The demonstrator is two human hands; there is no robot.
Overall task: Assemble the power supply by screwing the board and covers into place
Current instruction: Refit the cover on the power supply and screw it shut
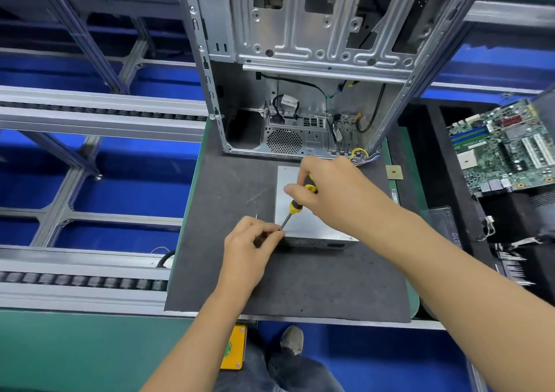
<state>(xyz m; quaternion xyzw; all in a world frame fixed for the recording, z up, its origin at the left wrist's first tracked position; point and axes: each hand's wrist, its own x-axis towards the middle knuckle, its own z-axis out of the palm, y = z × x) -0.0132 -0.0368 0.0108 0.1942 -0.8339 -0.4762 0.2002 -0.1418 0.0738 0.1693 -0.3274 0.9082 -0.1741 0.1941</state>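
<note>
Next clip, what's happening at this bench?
A person is screwing a silver metal power supply box on a dark grey mat. The right hand grips a yellow-and-black screwdriver, tip at the box's near-left corner. The left hand pinches at the tip. An open silver computer case stands behind.

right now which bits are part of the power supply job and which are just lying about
In the job: power supply; screwdriver, gripped by the right hand; left hand, pinching at its tip.

Lying about: computer case; motherboard; small chip.
</note>
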